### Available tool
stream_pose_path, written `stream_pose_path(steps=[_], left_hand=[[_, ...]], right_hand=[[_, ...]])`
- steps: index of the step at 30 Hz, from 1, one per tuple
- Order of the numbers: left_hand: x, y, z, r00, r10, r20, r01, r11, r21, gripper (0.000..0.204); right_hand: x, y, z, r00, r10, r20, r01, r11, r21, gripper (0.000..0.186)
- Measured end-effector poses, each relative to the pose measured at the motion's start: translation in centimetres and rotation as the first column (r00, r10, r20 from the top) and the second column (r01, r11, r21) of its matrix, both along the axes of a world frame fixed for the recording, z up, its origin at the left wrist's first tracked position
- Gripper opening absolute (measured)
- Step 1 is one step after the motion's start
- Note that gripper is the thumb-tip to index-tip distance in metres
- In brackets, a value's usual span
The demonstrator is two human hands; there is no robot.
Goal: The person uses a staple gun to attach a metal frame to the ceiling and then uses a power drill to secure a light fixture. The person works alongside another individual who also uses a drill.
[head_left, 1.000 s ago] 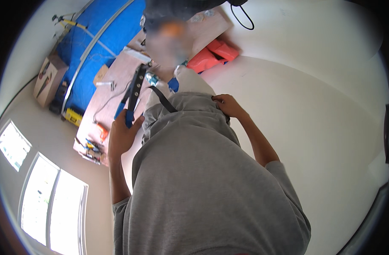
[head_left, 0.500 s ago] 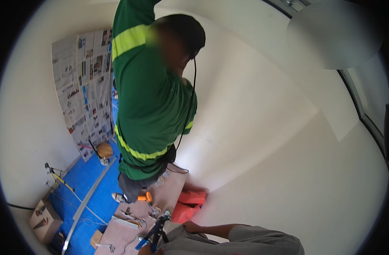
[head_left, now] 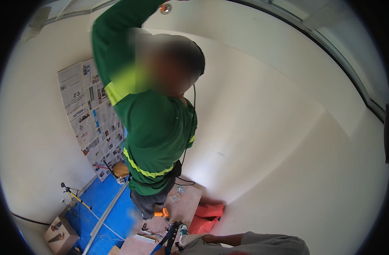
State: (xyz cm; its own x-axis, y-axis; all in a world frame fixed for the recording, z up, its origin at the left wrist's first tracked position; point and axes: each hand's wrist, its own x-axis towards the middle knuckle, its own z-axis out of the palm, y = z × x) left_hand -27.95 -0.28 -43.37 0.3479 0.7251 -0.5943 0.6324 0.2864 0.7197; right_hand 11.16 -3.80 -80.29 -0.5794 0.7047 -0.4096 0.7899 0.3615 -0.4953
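At the lower edge, my left hand [head_left: 159,250] is closed around a black plier-like tool with blue handles [head_left: 172,235]; much of this hand is cut off. My right hand [head_left: 209,239] rests against my hip at the end of my bent right arm, and its fingers are hidden. In front of me stands a co-worker in a green long-sleeved shirt [head_left: 160,123] with yellow bands. One arm of this person reaches up past the top edge, near a round fitting [head_left: 165,9] with orange in it.
An orange power tool [head_left: 162,213] and other tools lie on a pinkish board [head_left: 188,197]. Red sheeting [head_left: 207,216] lies by the right wall. Blue floor covering [head_left: 90,204] holds a long metal profile [head_left: 105,214], a tripod [head_left: 75,196] and a cardboard box [head_left: 60,236]. A newspaper-covered panel [head_left: 82,106] leans at left.
My view has tilted upward, so the floor and my tool sit lower in it. The co-worker's raised arm has swung out to the left. My right hand stays at my hip.
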Motion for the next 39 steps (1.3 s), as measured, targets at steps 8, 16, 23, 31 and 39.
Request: stream_pose_path(steps=[8, 16, 23, 31, 39], left_hand=[[-0.6, -0.7, -0.3, 1.000, -0.023, -0.011, 0.023, 0.999, 0.025, 0.059], [-1.7, -2.5, -0.9, 1.000, -0.023, 0.004, 0.023, 0.999, 0.037, 0.059], [-2.2, -1.7, -0.9, 0.997, 0.021, -0.072, -0.021, 1.000, 0.003, 0.059], [-2.2, -1.9, 0.5, 0.984, 0.102, -0.143, -0.112, 0.991, -0.067, 0.059], [-3.0, -1.4, 0.6, 0.995, 0.097, 0.014, -0.097, 0.995, -0.008, 0.054]], right_hand=[[-1.7, -1.3, 1.6, 0.994, -0.059, 0.097, 0.072, 0.988, -0.140, 0.031], [-3.3, -2.4, 3.0, 0.945, 0.028, 0.326, 0.005, 0.995, -0.099, 0.034], [-0.2, -2.9, 4.4, 0.946, -0.270, 0.178, 0.309, 0.919, -0.246, 0.036], [0.0, -1.7, 5.1, 0.924, -0.279, 0.262, 0.339, 0.914, -0.224, 0.034], [0.6, 0.0, 10.3, 0.967, -0.214, 0.139, 0.230, 0.968, -0.105, 0.031]])
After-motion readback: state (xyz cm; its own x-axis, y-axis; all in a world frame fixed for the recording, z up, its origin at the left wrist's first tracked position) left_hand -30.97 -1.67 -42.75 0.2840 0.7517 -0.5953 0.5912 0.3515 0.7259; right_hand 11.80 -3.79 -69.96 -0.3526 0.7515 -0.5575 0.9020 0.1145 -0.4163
